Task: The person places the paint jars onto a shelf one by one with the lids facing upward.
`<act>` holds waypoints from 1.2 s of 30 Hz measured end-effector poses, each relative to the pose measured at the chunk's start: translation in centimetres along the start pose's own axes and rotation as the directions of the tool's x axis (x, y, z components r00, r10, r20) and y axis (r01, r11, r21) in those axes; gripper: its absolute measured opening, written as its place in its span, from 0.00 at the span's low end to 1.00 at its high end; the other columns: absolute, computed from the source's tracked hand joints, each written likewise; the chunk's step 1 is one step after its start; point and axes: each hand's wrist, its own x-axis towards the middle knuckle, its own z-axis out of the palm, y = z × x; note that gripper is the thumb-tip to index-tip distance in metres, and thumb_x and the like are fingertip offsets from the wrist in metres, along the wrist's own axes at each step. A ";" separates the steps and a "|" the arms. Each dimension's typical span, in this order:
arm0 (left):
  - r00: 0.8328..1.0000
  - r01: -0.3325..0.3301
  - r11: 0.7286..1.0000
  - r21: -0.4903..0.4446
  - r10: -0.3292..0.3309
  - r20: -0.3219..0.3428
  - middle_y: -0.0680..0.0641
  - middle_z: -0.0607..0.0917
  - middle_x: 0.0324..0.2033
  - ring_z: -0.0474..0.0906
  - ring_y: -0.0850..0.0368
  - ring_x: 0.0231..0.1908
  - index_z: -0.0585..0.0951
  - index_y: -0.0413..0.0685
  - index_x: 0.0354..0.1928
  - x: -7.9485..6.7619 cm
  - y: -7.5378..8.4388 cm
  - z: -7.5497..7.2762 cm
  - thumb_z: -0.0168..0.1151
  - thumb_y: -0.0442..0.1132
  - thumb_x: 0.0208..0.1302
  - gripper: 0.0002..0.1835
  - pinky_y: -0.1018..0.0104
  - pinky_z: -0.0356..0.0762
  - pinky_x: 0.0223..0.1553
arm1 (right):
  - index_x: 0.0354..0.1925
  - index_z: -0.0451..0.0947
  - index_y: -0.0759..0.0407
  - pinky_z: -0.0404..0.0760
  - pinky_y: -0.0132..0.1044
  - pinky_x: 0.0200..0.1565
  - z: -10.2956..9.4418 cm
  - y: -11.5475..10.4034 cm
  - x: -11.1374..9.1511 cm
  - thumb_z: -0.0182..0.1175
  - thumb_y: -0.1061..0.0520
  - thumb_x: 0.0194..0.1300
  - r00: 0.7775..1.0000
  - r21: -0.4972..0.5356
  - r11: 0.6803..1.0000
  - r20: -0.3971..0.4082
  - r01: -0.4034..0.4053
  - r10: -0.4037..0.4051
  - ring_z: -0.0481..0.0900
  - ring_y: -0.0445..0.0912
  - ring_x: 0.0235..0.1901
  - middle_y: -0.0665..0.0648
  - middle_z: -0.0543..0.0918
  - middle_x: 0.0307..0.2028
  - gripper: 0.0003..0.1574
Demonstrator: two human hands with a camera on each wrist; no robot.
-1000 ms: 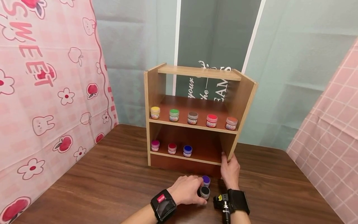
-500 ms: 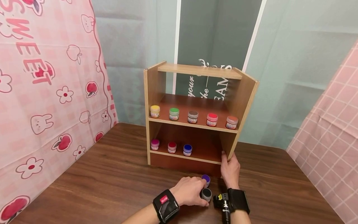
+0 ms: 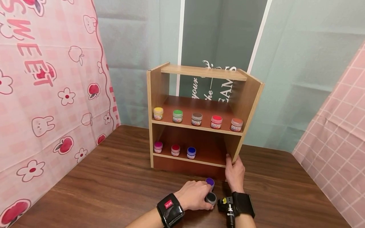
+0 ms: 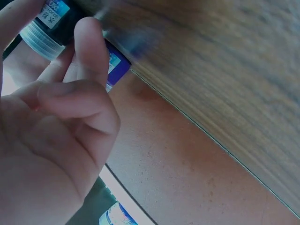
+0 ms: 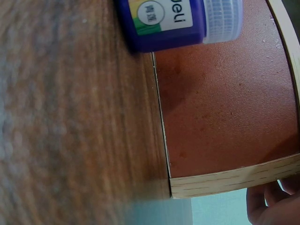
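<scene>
My left hand (image 3: 194, 194) is low over the table, holding a black paint jar (image 3: 211, 198) between thumb and fingers. In the left wrist view the jar (image 4: 51, 23) shows its clear lid rim beside the fingers, several of which are curled. Right behind it a purple paint jar (image 3: 210, 182) stands before the shelf's base, close to the left fingertips. My right hand (image 3: 235, 173) grips the lower front edge of the right side panel of a small wooden shelf (image 3: 196, 128); its fingers (image 5: 267, 201) show behind that panel in the right wrist view.
On the upper board stand yellow (image 3: 158, 113), green (image 3: 177, 116), brown (image 3: 196, 119), red (image 3: 216, 122) and orange-brown (image 3: 236, 124) jars. Magenta (image 3: 158, 147), dark red (image 3: 175, 150) and blue (image 3: 191, 153) jars stand left on the lower board. Cloth hangs behind the wooden table (image 3: 114, 177).
My left hand and the black jar have shifted slightly right and nearer to me, widening the gap to the purple jar. The right hand keeps its grip on the panel.
</scene>
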 end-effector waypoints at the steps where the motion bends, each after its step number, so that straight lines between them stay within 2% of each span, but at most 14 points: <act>1: 1.000 0.000 1.000 -0.001 0.000 0.002 0.63 0.67 0.20 0.62 0.69 0.18 0.71 0.59 0.25 0.0 0.0 0.0 0.68 0.58 0.45 0.18 0.75 0.57 0.15 | 0.51 0.71 0.67 0.71 0.57 0.46 0.0 0.0 0.0 0.47 0.48 0.70 1.000 0.001 1.000 0.000 0.000 0.000 0.76 0.62 0.46 0.73 0.79 0.48 0.25; 14: 1.000 0.000 1.000 -0.029 0.000 0.012 0.64 0.68 0.17 0.63 0.69 0.16 0.73 0.60 0.24 0.2 0.1 0.0 0.69 0.56 0.44 0.16 0.74 0.57 0.15 | 0.51 0.71 0.67 0.72 0.58 0.44 0.0 0.2 0.0 0.47 0.47 0.70 1.000 -0.004 1.000 -0.003 0.009 -0.009 0.77 0.63 0.44 0.73 0.79 0.46 0.25; 22: 1.000 -0.003 1.000 -0.012 0.003 -0.009 0.64 0.67 0.16 0.62 0.69 0.15 0.71 0.60 0.21 0.1 0.1 -0.1 0.68 0.56 0.43 0.16 0.74 0.57 0.14 | 0.52 0.71 0.67 0.72 0.58 0.45 -0.1 0.2 -0.1 0.46 0.46 0.70 1.000 -0.002 1.000 0.002 0.003 -0.003 0.76 0.63 0.45 0.73 0.79 0.47 0.26; 29: 1.000 0.011 0.999 -0.037 -0.011 0.002 0.64 0.68 0.16 0.63 0.69 0.16 0.72 0.61 0.22 0.1 0.1 -0.2 0.68 0.56 0.44 0.15 0.74 0.57 0.14 | 0.52 0.71 0.66 0.72 0.57 0.45 -0.1 0.1 -0.1 0.46 0.47 0.70 1.000 0.001 1.000 0.009 -0.006 0.006 0.77 0.62 0.45 0.73 0.79 0.47 0.26; 36: 1.000 0.014 0.998 -0.054 -0.015 -0.019 0.64 0.68 0.18 0.63 0.70 0.17 0.74 0.60 0.25 0.0 -0.2 -0.1 0.68 0.55 0.44 0.14 0.75 0.58 0.14 | 0.51 0.72 0.66 0.72 0.55 0.42 0.1 0.0 -0.2 0.47 0.47 0.70 1.000 0.004 1.000 -0.004 0.000 0.000 0.77 0.61 0.43 0.72 0.80 0.45 0.24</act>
